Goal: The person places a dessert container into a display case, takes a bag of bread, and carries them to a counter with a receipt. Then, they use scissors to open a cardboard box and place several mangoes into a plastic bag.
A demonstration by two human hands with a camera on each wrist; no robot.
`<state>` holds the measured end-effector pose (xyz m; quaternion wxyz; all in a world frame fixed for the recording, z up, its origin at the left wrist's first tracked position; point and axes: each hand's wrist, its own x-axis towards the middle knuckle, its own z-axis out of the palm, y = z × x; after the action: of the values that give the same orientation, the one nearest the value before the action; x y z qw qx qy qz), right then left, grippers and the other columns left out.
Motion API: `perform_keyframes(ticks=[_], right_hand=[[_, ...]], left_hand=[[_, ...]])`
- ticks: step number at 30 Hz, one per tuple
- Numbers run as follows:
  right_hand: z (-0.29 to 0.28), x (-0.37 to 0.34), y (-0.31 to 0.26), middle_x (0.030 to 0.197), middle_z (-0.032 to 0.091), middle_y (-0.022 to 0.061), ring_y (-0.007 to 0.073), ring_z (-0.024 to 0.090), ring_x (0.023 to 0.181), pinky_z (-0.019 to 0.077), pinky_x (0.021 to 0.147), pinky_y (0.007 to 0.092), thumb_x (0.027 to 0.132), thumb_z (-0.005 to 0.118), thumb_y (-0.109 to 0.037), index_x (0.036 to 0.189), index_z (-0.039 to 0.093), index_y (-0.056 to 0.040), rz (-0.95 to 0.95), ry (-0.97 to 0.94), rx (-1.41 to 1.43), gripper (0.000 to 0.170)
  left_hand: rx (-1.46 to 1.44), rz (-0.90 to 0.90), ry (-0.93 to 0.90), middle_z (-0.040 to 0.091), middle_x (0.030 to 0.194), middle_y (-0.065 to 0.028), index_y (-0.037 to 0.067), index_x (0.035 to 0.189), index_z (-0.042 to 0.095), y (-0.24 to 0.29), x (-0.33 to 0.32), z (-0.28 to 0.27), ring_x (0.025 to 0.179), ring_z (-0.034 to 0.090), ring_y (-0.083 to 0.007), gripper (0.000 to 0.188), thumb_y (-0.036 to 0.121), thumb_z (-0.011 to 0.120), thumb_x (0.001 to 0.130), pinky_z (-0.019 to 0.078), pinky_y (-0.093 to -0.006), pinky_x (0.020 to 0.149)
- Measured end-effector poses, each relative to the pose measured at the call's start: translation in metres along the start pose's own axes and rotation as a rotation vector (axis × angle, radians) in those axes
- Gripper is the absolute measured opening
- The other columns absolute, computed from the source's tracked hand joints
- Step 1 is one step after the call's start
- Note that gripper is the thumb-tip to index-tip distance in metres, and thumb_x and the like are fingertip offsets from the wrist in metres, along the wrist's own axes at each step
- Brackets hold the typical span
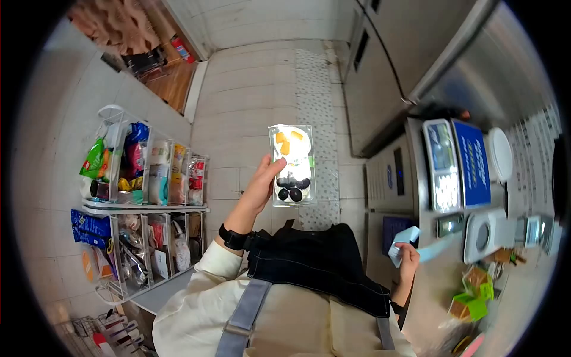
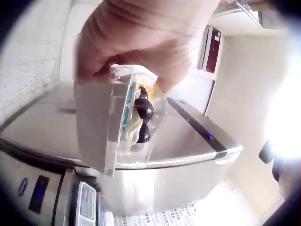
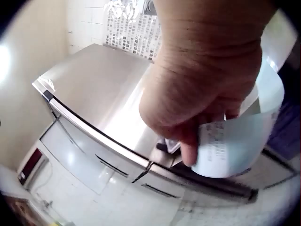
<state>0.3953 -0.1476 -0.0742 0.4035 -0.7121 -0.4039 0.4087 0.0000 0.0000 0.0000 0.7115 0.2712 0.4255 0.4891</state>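
Out in front of the body, my left hand (image 1: 259,183) grips a clear plastic dessert box (image 1: 304,171) by its side, thumb over the top. Through the plastic show white cream, orange-yellow fruit pieces (image 1: 285,147) and dark grapes (image 1: 290,194). The left wrist view has the box (image 2: 96,127) on edge, hanging below the hand, with dark fruit (image 2: 145,110) at its clear wall. Beside the counter, my right hand (image 1: 408,262) pinches a pale blue label strip (image 1: 395,254). In the right wrist view the strip (image 3: 230,149) curls away from the fingertips, with small dark print on it.
The steel counter at right bears a blue box (image 1: 471,163), a long metal-rimmed tray (image 1: 441,166), a white round lid (image 1: 501,154) and a white device (image 1: 485,233). Green-marked packets (image 1: 468,306) lie nearer. A white rack (image 1: 148,205) of packets stands left; a steel cabinet (image 1: 386,65) stands ahead.
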Motion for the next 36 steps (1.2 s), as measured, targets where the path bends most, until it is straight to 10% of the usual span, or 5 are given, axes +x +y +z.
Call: perform_keyframes(ticks=[13, 17, 30, 32, 36], right_hand=[[0.236, 0.302, -0.054, 0.065, 0.057, -0.0014, 0.0056, 0.049, 0.062, 0.0388, 0.056, 0.0215, 0.079, 0.057, -0.009, 0.075, 0.064, 0.0004, 0.207, -0.718, -0.319, 0.013], [0.377, 0.436, -0.12, 0.066, 0.061, 0.0163, 0.0306, 0.059, 0.063, 0.0457, 0.061, 0.0377, 0.075, 0.055, -0.023, 0.074, 0.063, 0.0016, -0.295, -0.92, -1.257, 0.025], [0.664, 0.673, -0.176, 0.078, 0.063, 0.0118, 0.0297, 0.059, 0.07, 0.0458, 0.067, 0.0405, 0.08, 0.048, -0.027, 0.085, 0.064, -0.0051, -0.139, -0.861, -0.91, 0.028], [0.647, 0.762, -0.017, 0.085, 0.06, 0.0129, 0.0294, 0.056, 0.082, 0.0418, 0.073, 0.0426, 0.079, 0.047, -0.019, 0.096, 0.058, -0.0098, -0.975, -1.248, -1.514, 0.023], [0.751, 0.723, -0.157, 0.082, 0.061, 0.0113, 0.0287, 0.057, 0.08, 0.0428, 0.071, 0.042, 0.076, 0.049, -0.023, 0.092, 0.06, -0.0108, -0.275, -1.187, -1.406, 0.023]], left_hand=[[-0.301, 0.328, 0.486, 0.049, 0.11, -0.0112, 0.002, 0.114, 0.034, 0.153, 0.141, -0.163, 0.096, 0.053, -0.0147, 0.041, 0.022, 0.054, 0.084, 0.0449, -0.0256, 0.078], [-0.354, 0.531, 0.653, 0.051, 0.105, -0.0108, 0.002, 0.112, 0.034, 0.207, 0.185, -0.188, 0.093, 0.054, -0.0142, 0.039, 0.022, 0.053, 0.085, 0.0452, -0.0245, 0.077], [-0.503, 0.627, 0.834, 0.055, 0.104, -0.0097, -0.001, 0.112, 0.043, 0.36, 0.337, -0.415, 0.091, 0.057, -0.0136, 0.041, 0.029, 0.051, 0.085, 0.0467, -0.0249, 0.078], [-0.549, 0.565, 0.729, 0.056, 0.104, -0.0102, -0.002, 0.108, 0.046, 0.399, 0.358, -0.445, 0.087, 0.059, -0.0146, 0.041, 0.032, 0.051, 0.085, 0.0487, -0.0252, 0.076], [-0.514, 0.52, 0.78, 0.056, 0.103, -0.0109, -0.003, 0.11, 0.043, 0.465, 0.412, -0.531, 0.088, 0.059, -0.0154, 0.042, 0.031, 0.048, 0.087, 0.0501, -0.0254, 0.074]])
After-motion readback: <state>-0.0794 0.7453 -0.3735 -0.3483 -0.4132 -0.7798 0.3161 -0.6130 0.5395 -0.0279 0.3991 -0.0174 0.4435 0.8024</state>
